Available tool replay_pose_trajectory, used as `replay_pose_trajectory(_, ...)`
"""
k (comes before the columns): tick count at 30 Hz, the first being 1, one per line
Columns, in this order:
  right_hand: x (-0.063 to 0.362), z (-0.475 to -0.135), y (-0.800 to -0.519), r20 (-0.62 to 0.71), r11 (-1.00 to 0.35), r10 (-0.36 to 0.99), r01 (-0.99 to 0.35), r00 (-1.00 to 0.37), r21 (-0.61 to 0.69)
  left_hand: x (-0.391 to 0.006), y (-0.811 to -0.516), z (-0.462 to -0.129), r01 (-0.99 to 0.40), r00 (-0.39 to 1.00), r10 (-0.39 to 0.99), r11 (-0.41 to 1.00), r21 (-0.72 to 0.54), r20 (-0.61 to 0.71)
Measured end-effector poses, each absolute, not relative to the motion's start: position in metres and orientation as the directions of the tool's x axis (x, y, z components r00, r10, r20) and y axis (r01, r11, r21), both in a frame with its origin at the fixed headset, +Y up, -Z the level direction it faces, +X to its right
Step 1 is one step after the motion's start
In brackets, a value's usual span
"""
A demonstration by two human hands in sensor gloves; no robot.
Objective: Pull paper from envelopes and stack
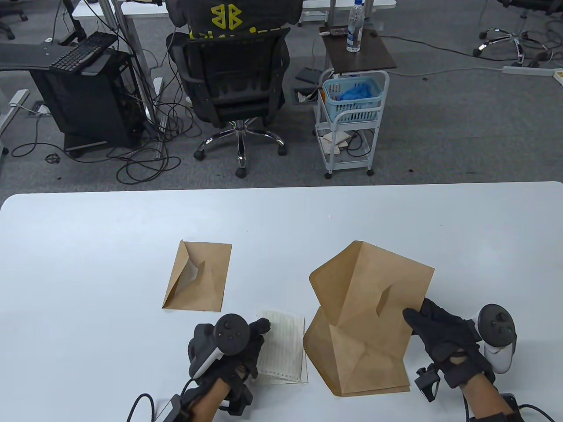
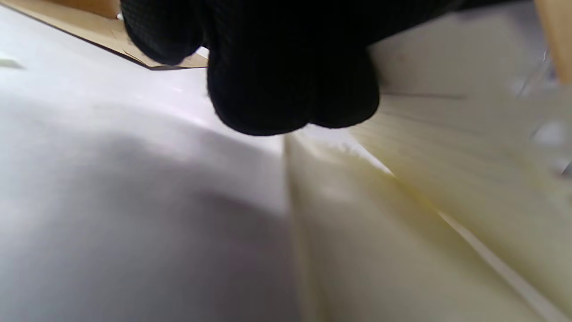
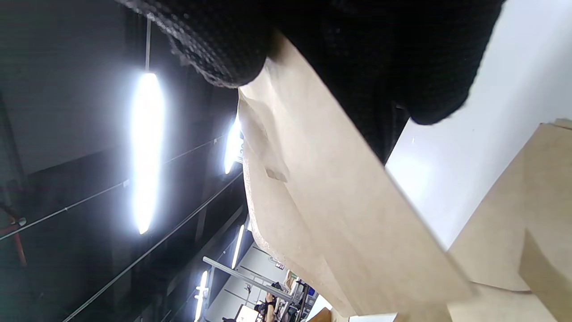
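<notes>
A small stack of lined paper sheets (image 1: 286, 347) lies flat on the white table (image 1: 88, 263) near the front. My left hand (image 1: 259, 329) rests on its left edge, and the left wrist view shows the bunched fingertips (image 2: 290, 89) touching the paper (image 2: 447, 179); I cannot see whether they pinch it. My right hand (image 1: 422, 316) grips the right edge of a brown envelope (image 1: 369, 285) and holds it raised and tilted over a second brown envelope (image 1: 356, 356) that lies on the table. The right wrist view shows the fingers (image 3: 357, 67) around the held envelope (image 3: 335, 201). A third envelope (image 1: 198, 277) lies flat, flap open.
Beyond the table's far edge stand an office chair (image 1: 233, 79), a white trolley with a blue basket (image 1: 352, 101) and a black computer stand (image 1: 88, 88). Cables lie on the grey floor.
</notes>
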State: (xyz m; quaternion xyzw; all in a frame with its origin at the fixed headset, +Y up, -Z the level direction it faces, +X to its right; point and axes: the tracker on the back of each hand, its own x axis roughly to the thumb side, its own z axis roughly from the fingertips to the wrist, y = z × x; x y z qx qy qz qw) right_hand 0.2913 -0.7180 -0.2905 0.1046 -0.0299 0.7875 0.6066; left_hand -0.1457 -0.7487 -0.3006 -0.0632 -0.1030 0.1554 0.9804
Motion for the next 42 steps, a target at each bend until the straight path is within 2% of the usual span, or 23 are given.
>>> replay_pose_trajectory(5,0.290,-0.291,-0.719,0.203,-0.269,0.947,-0.959,-0.247,0.089,-0.124,-0.757,-0.295,0.038,0.963,-0.004,0.992,-0.121,0.271)
replay_pose_trajectory(8,0.289,-0.291,-0.719,0.202,-0.270,0.948,-0.959,-0.247,0.092,-0.117,-0.758,-0.293,0.141,0.958,-0.103,0.982,-0.124,0.269)
replay_pose_trajectory(23,0.283,-0.291,-0.721,0.187,-0.294,0.945,-0.949,-0.270,0.116,-0.122,-0.756,-0.296,0.071,0.966,-0.017,0.977,-0.203,0.258)
replay_pose_trajectory(26,0.283,-0.291,-0.721,0.189,-0.289,0.946,-0.949,-0.264,0.122,-0.122,-0.743,-0.297,0.071,0.959,-0.024,0.985,-0.158,0.282)
replay_pose_trajectory(33,0.285,-0.290,-0.718,0.186,-0.272,0.951,-0.954,-0.246,0.129,-0.136,-0.709,-0.296,0.062,0.951,-0.083,0.995,0.079,0.297)
replay_pose_trajectory(38,0.285,-0.290,-0.718,0.177,-0.269,0.953,-0.954,-0.244,0.135,-0.151,-0.705,-0.297,0.067,0.961,-0.112,0.981,0.179,0.253)
replay_pose_trajectory(42,0.284,-0.290,-0.718,0.166,-0.271,0.955,-0.952,-0.248,0.140,-0.159,-0.713,-0.297,0.078,0.965,-0.123,0.978,0.192,0.234)
